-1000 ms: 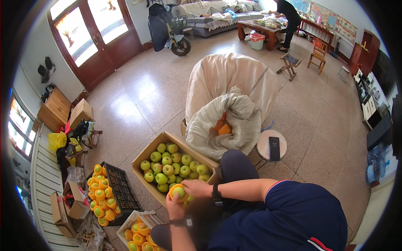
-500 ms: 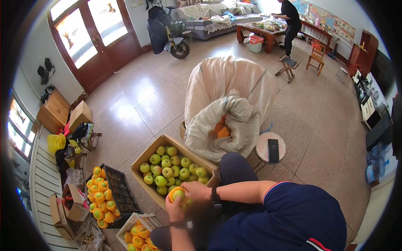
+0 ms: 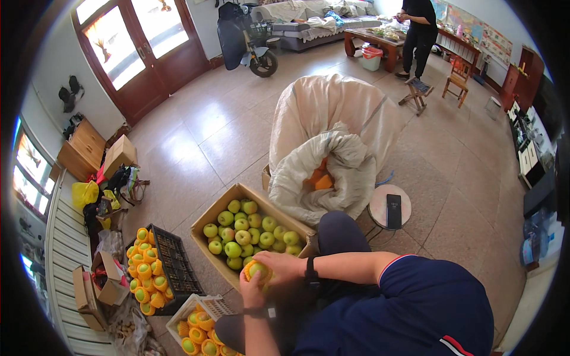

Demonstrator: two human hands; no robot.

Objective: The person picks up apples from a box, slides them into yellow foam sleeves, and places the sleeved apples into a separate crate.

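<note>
A green apple in a yellow foam net (image 3: 257, 271) is held between my two hands, over the near edge of a cardboard box (image 3: 217, 265). My left hand (image 3: 252, 289) grips it from below and the left. Curled over its upper right side is my right hand (image 3: 281, 266), its fingertips partly hidden. Loose green apples (image 3: 243, 237) fill much of the box. Just beyond the box, a big whitish woven sack (image 3: 335, 104) stands with its mouth rolled down, showing orange foam nets (image 3: 322, 180) inside.
Netted apples sit in a black crate (image 3: 185, 276) on the left and a white crate (image 3: 221, 305) near my knee. At my right, a round stool (image 3: 380, 199) bears a phone (image 3: 393, 212). Farther off are a folding stool (image 3: 417, 94), a chair (image 3: 456, 82), and a standing person (image 3: 419, 32).
My right hand has closed farther over the top of the netted apple. The whole view has shifted slightly. In the background, the standing person has changed stance.
</note>
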